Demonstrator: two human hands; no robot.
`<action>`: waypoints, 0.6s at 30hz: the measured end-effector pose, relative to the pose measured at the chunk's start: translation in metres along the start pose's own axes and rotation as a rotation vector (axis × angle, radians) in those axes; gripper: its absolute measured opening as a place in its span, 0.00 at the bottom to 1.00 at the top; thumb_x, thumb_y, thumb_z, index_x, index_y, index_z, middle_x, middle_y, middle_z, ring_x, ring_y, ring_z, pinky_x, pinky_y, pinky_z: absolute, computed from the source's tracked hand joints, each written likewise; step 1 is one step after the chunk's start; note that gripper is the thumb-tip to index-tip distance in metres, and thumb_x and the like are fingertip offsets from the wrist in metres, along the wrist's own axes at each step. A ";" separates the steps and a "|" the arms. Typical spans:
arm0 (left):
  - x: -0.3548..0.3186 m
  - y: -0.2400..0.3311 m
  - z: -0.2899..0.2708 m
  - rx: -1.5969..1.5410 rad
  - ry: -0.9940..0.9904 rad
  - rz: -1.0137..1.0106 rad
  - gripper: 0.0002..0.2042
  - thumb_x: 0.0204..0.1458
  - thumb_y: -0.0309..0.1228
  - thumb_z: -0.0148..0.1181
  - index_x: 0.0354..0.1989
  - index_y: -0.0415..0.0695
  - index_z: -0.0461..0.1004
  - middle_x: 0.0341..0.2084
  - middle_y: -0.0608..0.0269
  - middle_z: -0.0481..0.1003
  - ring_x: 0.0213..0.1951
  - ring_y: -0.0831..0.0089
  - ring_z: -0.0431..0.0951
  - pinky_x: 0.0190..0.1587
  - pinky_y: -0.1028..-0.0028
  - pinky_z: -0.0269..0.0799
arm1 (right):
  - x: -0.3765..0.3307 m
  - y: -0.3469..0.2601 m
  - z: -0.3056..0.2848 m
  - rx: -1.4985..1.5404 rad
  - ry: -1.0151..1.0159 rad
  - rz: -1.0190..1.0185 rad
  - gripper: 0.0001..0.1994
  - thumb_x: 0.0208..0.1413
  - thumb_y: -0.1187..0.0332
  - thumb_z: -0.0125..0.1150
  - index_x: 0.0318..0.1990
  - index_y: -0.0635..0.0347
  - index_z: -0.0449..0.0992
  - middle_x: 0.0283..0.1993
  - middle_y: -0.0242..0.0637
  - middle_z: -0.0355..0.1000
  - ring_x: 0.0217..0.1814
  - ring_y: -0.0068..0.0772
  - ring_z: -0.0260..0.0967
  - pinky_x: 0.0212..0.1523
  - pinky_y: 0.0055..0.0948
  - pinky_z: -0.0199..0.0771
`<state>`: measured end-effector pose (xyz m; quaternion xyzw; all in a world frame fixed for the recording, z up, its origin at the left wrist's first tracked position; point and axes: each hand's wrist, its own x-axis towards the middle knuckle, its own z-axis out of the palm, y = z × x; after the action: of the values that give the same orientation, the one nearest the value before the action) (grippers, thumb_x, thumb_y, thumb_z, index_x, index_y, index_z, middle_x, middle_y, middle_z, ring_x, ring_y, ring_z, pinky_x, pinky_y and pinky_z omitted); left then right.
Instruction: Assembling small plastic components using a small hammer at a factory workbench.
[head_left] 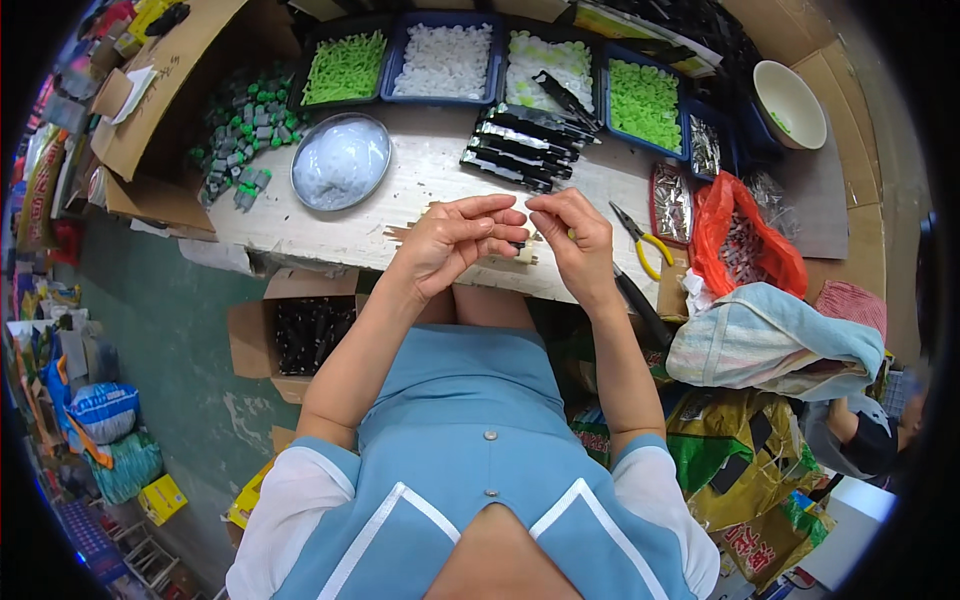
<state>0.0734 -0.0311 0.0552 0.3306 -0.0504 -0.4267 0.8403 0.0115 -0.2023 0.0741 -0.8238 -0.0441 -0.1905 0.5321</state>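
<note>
Left hand: centre frame, grip pinched on a small dark part, mostly hidden.
Right hand: fingertips meeting it; its grip unclear.
Surface: pale, behind both hands.

Light blue buttoned dress, white short sleeves, white trim, bare forearms

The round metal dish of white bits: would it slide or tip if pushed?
The round metal dish looks shallow and flat-bottomed, so it probably slides on the wooden table rather than tipping. Its heaped white bits seem small and loose; a quick shove may spill some.
</note>
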 end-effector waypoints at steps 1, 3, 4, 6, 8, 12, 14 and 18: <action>-0.004 0.000 -0.002 -0.006 0.007 0.002 0.16 0.52 0.21 0.47 0.50 0.30 0.63 0.40 0.46 0.71 0.40 0.61 0.76 0.40 0.69 0.75 | -0.001 0.000 0.002 0.029 -0.010 0.025 0.06 0.48 0.78 0.57 0.35 0.64 0.75 0.30 0.33 0.67 0.30 0.22 0.64 0.29 0.18 0.62; -0.014 0.000 -0.006 0.070 -0.021 0.028 0.14 0.54 0.25 0.48 0.48 0.31 0.64 0.39 0.46 0.72 0.37 0.63 0.77 0.36 0.71 0.77 | -0.005 -0.006 0.006 0.046 -0.040 0.065 0.05 0.49 0.78 0.57 0.35 0.64 0.75 0.30 0.32 0.67 0.32 0.20 0.63 0.31 0.17 0.62; -0.017 -0.002 -0.014 0.015 -0.077 0.014 0.13 0.54 0.26 0.50 0.45 0.32 0.66 0.38 0.47 0.73 0.35 0.64 0.78 0.32 0.74 0.77 | -0.008 -0.007 0.010 0.145 -0.041 0.101 0.05 0.49 0.78 0.57 0.35 0.65 0.75 0.31 0.31 0.67 0.32 0.19 0.63 0.32 0.16 0.62; -0.024 -0.008 -0.017 0.154 0.050 0.046 0.11 0.53 0.25 0.52 0.43 0.32 0.68 0.38 0.47 0.73 0.33 0.66 0.78 0.28 0.76 0.77 | -0.011 -0.010 0.017 0.303 -0.033 0.187 0.05 0.50 0.78 0.57 0.35 0.66 0.75 0.32 0.30 0.66 0.34 0.18 0.62 0.35 0.15 0.61; -0.032 -0.011 -0.016 0.236 0.068 0.046 0.11 0.51 0.23 0.53 0.42 0.32 0.69 0.39 0.48 0.73 0.37 0.65 0.78 0.34 0.74 0.77 | -0.011 -0.012 0.027 0.337 -0.003 0.191 0.05 0.49 0.77 0.57 0.34 0.66 0.75 0.31 0.31 0.66 0.33 0.19 0.64 0.33 0.16 0.62; -0.040 -0.013 -0.013 0.165 0.023 0.037 0.14 0.51 0.22 0.52 0.47 0.31 0.68 0.41 0.50 0.72 0.45 0.62 0.74 0.46 0.71 0.73 | -0.012 -0.015 0.035 0.285 0.020 0.137 0.05 0.47 0.77 0.58 0.33 0.65 0.75 0.30 0.33 0.67 0.32 0.21 0.65 0.32 0.18 0.64; -0.043 -0.014 -0.014 0.181 0.046 0.035 0.14 0.51 0.22 0.51 0.47 0.31 0.68 0.42 0.50 0.72 0.45 0.62 0.74 0.45 0.71 0.74 | -0.012 -0.014 0.040 0.229 0.023 0.081 0.05 0.47 0.77 0.58 0.33 0.64 0.75 0.29 0.34 0.68 0.31 0.23 0.65 0.32 0.19 0.64; -0.046 -0.015 -0.011 0.215 0.034 0.053 0.15 0.52 0.22 0.50 0.49 0.32 0.66 0.42 0.51 0.72 0.44 0.61 0.75 0.45 0.72 0.74 | -0.014 -0.009 0.047 0.133 0.006 0.033 0.05 0.46 0.76 0.59 0.32 0.64 0.75 0.28 0.34 0.68 0.30 0.27 0.64 0.32 0.23 0.63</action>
<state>0.0385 0.0026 0.0468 0.4246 -0.0902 -0.3907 0.8117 0.0088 -0.1542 0.0598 -0.7866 -0.0414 -0.1809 0.5889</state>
